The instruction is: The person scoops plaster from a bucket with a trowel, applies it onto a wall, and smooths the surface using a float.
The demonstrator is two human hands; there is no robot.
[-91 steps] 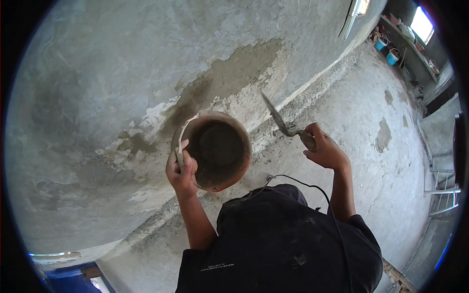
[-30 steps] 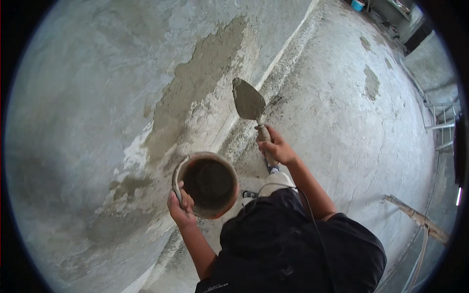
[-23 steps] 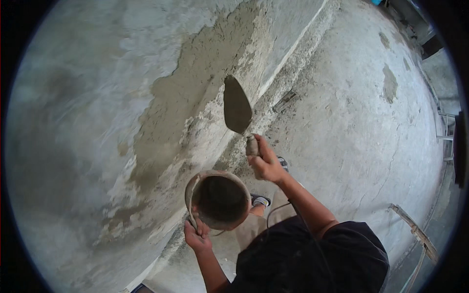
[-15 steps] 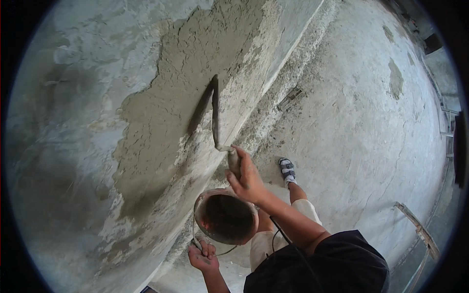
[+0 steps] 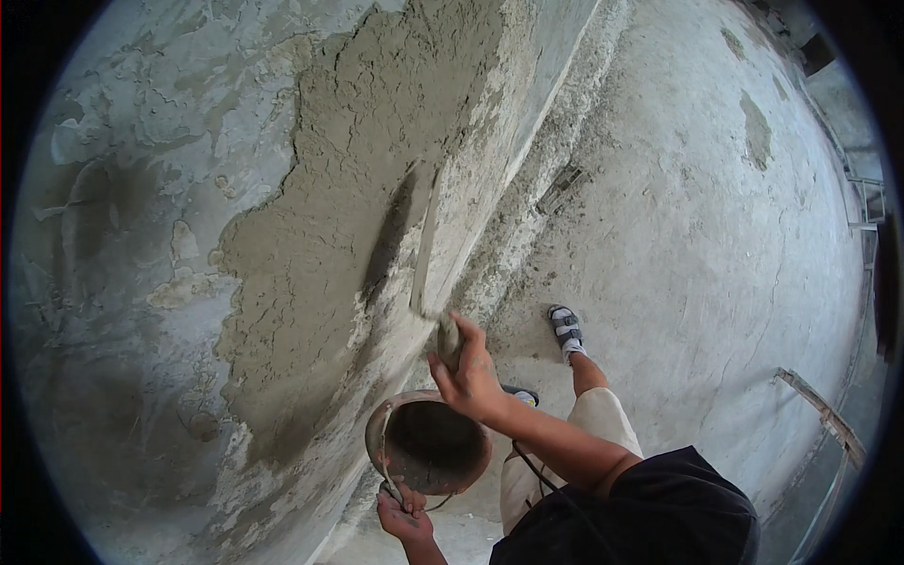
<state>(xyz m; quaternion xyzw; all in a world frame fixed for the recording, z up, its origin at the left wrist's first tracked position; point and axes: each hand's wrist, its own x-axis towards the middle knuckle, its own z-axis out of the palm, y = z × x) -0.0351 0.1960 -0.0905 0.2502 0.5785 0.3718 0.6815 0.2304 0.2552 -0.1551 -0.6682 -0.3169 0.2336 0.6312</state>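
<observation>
My right hand (image 5: 474, 381) is closed round the handle of a trowel (image 5: 427, 240). Its long thin blade appears nearly edge-on, pointing away along the wall's lower part, with a dark shadow beside it. Whether the blade touches the wall I cannot tell. A broad patch of wet grey mortar (image 5: 311, 235) with a rough surface covers part of the wall (image 5: 132, 282). Below my right hand hangs a round bucket (image 5: 476, 460), its mouth facing up and its inside dark. My left hand (image 5: 405, 513) grips the bucket's thin handle at the near side.
Rough concrete floor (image 5: 678, 264) stretches to the right, with crumbs of debris along the wall's foot. A dark, flat rectangular object (image 5: 561, 188) lies there. My sandalled foot (image 5: 566, 330) stands beyond the bucket. A worn wooden piece (image 5: 824, 414) sticks up at the right.
The trowel has come slightly nearer to me, and its blade has turned from dark to pale. The bucket has dropped a little lower in view, uncovering part of my other foot.
</observation>
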